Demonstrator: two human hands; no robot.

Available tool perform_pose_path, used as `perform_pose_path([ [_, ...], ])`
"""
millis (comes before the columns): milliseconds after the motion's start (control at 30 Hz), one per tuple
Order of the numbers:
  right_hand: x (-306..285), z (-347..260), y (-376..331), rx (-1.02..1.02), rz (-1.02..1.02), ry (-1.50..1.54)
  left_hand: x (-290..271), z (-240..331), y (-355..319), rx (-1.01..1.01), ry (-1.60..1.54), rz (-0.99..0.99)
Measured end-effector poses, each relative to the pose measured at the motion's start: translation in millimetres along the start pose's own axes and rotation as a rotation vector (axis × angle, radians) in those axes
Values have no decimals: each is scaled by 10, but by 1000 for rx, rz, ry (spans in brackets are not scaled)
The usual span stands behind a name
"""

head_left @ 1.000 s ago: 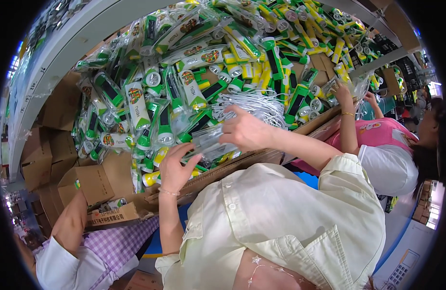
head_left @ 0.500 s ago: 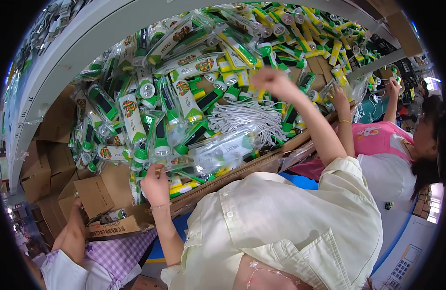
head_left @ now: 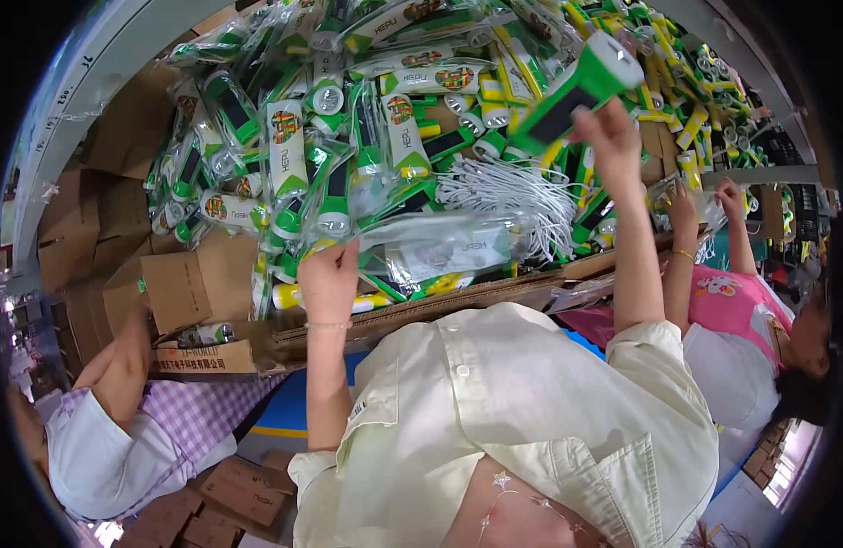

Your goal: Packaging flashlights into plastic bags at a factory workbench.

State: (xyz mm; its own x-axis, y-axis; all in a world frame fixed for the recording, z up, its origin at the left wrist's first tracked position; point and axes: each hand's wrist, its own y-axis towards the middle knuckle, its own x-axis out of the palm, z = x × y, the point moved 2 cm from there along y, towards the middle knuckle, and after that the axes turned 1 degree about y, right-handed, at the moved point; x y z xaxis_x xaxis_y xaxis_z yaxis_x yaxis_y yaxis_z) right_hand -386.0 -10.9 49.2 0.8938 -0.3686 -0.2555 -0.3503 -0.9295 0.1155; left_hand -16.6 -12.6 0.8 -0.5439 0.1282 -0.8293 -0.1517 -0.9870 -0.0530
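Flashlight (head_left: 572, 96) lifted; right fingers (head_left: 586, 124) grip it; left fingers (head_left: 349, 258) pinch bag (head_left: 444, 253).

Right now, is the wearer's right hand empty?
No, the right hand holds a green flashlight with a white head, its dark panel facing the camera.

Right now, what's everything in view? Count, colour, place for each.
Held flashlight: one, green and white, upper right
Clear bag: one, clear and white, below the cables
Cables: one heap, white, middle
Packaged flashlights: many, green and white, pile's left and middle
Loose flashlights: many, green and yellow, pile's middle and right
Cardboard boxes: several, brown, left and lower left
Frame: one, grey, upper left and right
Co-workers: two, purple-checked and pink clothing, left and right
Shirt: one, pale cream, lower middle
Left hand: one, bare, at the bag's left end
Right hand: one, bare, around the held flashlight
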Motion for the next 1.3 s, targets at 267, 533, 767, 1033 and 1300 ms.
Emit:
perform_pose_path([
  [267, 1255, -137, -814, -734, -587, -324, 67, 350, -84, 71, -343, 13],
  [533, 1366, -147, -951, -761, -651, -1126, -21, 195, -249, 62, -322, 94],
  [767, 1620, -82, -961, -798, -794, -1551, -34, 512, -242, 181, -140, 111],
  [1033, 785, 109, -39, -408, -591, -1047, 346, -14, -128, -61, -332, -5],
  [1300, 63, 172, 228, -182, -480, -1238, 379, -25, -56, -96, -387, -50],
])
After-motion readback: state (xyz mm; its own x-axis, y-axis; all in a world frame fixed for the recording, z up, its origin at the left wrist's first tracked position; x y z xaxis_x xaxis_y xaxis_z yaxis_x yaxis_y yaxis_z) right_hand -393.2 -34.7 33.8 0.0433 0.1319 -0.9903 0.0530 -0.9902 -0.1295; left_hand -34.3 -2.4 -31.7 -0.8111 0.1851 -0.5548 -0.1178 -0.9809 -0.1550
